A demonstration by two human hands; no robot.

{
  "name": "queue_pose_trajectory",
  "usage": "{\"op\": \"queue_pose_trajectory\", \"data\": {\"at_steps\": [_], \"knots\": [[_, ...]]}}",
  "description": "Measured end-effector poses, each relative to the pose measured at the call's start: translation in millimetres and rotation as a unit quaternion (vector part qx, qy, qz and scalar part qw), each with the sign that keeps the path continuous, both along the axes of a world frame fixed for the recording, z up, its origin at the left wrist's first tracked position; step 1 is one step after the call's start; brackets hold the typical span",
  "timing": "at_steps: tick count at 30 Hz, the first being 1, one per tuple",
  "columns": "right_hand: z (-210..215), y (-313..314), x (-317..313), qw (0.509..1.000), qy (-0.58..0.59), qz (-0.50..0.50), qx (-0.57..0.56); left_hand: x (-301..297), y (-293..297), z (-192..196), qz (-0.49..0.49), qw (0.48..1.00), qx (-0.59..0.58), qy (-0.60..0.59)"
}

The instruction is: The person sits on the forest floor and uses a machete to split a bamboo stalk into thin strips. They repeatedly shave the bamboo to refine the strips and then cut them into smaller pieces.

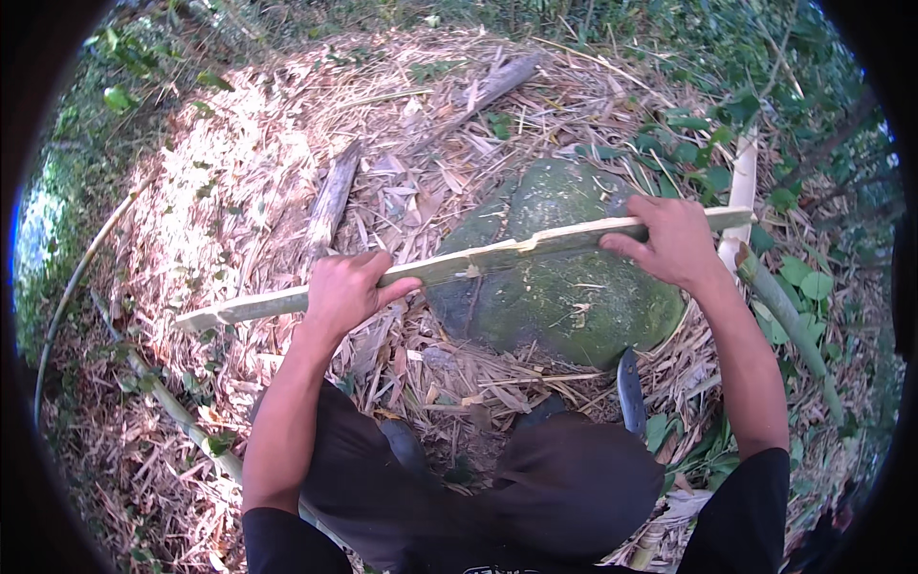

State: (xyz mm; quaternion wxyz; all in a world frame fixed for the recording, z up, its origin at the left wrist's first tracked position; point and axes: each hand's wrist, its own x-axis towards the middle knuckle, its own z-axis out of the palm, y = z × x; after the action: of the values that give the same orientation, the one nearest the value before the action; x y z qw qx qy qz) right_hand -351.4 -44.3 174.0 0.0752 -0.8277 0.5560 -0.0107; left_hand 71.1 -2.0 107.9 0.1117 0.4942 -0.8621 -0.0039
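Observation:
A long split bamboo strip (pixel 478 260), green on its face with a pale cut edge, spans the view above a big mossy green rock (pixel 574 306). My left hand (pixel 346 291) is wrapped round it left of the middle, thumb along the strip. Toward its right end my right hand (pixel 669 237) grips it from above, thumb on the near side. The strip slants slightly, its right end higher in the picture. A dark metal blade (pixel 630 390) stands by the rock's near edge, close to my knee; its handle is not visible.
Dry bamboo shavings and leaves (pixel 239 191) cover the ground. Two weathered wood pieces (pixel 335 196) lie beyond the rock. A pale split piece (pixel 743 182) and a green bamboo pole (pixel 794 320) lie at the right; another pole (pixel 182 416) runs along the left. Green plants surround the spot.

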Motion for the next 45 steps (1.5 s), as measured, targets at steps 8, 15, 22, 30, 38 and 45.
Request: {"op": "queue_pose_trajectory", "data": {"at_steps": [8, 15, 22, 30, 38, 45], "knots": [[0.0, -6.8, 10.6, 0.998, -0.032, -0.050, -0.027, -12.9, -7.7, 1.7, 0.116, 0.983, 0.122, 0.076], [7.5, -19.2, 12.5, 0.982, 0.053, -0.166, 0.079, -31.4, -27.7, 6.6, 0.153, 0.966, 0.190, 0.080], [-37.0, -29.6, 69.0, 0.965, 0.195, -0.171, 0.032, -87.8, -27.3, -14.7, 0.226, 0.936, 0.265, -0.052], [9.7, -82.7, 53.3, 0.953, 0.037, -0.232, 0.193, 13.4, -67.6, 10.1, 0.226, 0.938, 0.246, 0.093], [-6.4, -50.6, -3.4, 0.654, -0.607, -0.379, 0.245, 86.5, -57.2, -47.8, 0.330, 0.863, 0.136, 0.357], [-39.2, -38.9, -20.5, 0.570, -0.688, -0.406, 0.191, 91.3, -44.9, -121.3, 0.401, 0.891, 0.139, 0.164]]}}
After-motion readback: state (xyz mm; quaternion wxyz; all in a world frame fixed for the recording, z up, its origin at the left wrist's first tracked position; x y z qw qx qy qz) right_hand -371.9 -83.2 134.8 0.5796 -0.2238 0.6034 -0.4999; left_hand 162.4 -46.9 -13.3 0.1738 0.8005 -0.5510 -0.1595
